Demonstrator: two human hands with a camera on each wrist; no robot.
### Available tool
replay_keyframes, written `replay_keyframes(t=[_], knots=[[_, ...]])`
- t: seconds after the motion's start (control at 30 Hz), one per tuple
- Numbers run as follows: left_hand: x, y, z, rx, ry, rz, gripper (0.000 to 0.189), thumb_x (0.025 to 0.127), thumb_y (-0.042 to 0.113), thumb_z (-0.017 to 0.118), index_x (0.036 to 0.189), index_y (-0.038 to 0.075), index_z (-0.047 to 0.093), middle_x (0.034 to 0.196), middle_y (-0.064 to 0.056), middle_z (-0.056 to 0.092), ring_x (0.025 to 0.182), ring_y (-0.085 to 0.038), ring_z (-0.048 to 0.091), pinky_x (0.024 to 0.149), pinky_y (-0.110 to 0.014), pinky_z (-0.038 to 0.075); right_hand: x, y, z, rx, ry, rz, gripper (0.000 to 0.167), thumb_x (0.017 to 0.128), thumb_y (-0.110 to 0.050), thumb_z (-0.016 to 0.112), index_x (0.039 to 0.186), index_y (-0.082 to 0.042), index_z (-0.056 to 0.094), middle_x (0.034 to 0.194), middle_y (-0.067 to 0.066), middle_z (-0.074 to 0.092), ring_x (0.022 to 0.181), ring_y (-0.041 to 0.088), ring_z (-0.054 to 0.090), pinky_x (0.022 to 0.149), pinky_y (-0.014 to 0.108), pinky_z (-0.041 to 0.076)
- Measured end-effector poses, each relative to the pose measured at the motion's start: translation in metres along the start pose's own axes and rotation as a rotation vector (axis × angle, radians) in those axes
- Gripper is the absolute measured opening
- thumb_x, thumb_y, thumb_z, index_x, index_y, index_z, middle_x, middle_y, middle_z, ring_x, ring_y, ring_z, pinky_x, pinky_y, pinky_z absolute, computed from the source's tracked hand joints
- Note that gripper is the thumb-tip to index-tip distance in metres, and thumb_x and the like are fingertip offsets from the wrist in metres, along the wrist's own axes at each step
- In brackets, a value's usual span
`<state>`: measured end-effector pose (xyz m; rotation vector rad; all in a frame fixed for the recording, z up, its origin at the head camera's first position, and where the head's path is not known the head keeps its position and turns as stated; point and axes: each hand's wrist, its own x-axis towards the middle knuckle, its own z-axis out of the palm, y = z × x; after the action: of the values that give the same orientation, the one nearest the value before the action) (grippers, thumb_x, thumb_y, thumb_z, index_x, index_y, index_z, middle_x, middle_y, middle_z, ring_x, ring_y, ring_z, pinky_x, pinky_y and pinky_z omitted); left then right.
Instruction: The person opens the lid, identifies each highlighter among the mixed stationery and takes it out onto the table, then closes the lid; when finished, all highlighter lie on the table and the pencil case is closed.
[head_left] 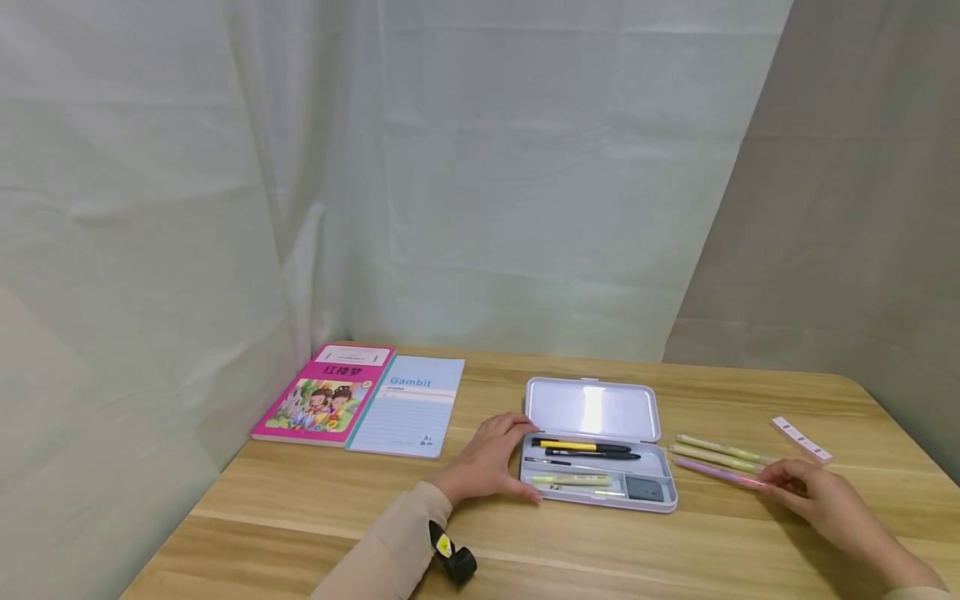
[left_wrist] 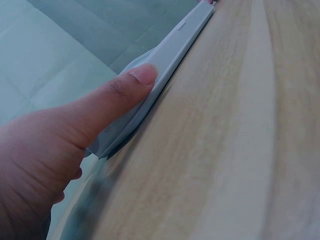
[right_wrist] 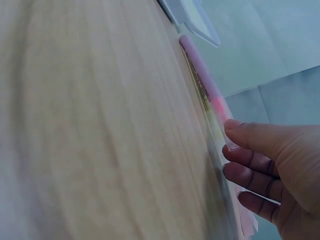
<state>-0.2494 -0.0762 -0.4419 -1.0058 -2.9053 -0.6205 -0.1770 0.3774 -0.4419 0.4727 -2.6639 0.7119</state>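
An open white pencil case [head_left: 551, 407] lies on the table, lid folded back. My left hand [head_left: 487, 462] holds its left end; in the left wrist view the thumb [left_wrist: 142, 75] presses the case's front side. Inside are a yellow-and-black pen [head_left: 573, 446], a black pen [head_left: 588, 455], a thin clear pen, a pale yellow-green highlighter [head_left: 572, 480] and a dark grey eraser [head_left: 643, 488]. Right of the case, my right hand [head_left: 828, 500] pinches the right end of a purple-pink highlighter [head_left: 712, 472]. Two pale yellow highlighters [head_left: 708, 457] lie just behind it.
A white-and-pink strip [head_left: 801, 439] lies behind my right hand. At the left back are a pink picture book [head_left: 330, 400] and a light blue notebook [head_left: 412, 404]. A pale curtain [head_left: 495, 183] hangs behind the wooden table [head_left: 300, 517].
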Motion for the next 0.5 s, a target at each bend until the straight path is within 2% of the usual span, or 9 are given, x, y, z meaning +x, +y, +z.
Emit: replay_keyframes(t=[0.1, 0.3, 0.5], knots=[[0.0001, 0.0000, 0.0003, 0.001, 0.001, 0.001, 0.095, 0.064, 0.071, 0.074, 0.139, 0.020, 0.046, 0.147, 0.000, 0.040, 0.139, -0.023, 0.034, 0.119, -0.043, 0.027, 0.0001, 0.0013, 0.0007, 0.012, 0.012, -0.015, 0.009, 0.080, -0.013, 0.075, 0.083, -0.014, 0.067, 0.074, -0.012, 0.059, 0.068, -0.011, 0.040, 0.055, 0.011, 0.034], [0.0001, -0.0001, 0.0001, 0.004, 0.003, 0.001, 0.095, 0.064, 0.071, 0.074, 0.139, 0.020, 0.046, 0.147, 0.000, 0.040, 0.139, -0.023, 0.033, 0.119, -0.044, 0.027, 0.0006, 0.0026, 0.0019, -0.054, 0.016, -0.015, 0.018, 0.073, -0.006, 0.079, 0.081, -0.018, 0.067, 0.075, -0.024, 0.053, 0.067, -0.011, 0.037, 0.054, 0.014, 0.034], [-0.0002, 0.0004, -0.0002, 0.003, 0.001, 0.003, 0.094, 0.064, 0.071, 0.073, 0.139, 0.020, 0.046, 0.147, 0.000, 0.040, 0.139, -0.023, 0.034, 0.119, -0.044, 0.027, 0.0007, 0.0045, 0.0027, -0.082, 0.006, -0.032, 0.022, 0.070, -0.004, 0.079, 0.079, -0.019, 0.066, 0.073, -0.024, 0.052, 0.066, -0.012, 0.038, 0.053, 0.017, 0.036]])
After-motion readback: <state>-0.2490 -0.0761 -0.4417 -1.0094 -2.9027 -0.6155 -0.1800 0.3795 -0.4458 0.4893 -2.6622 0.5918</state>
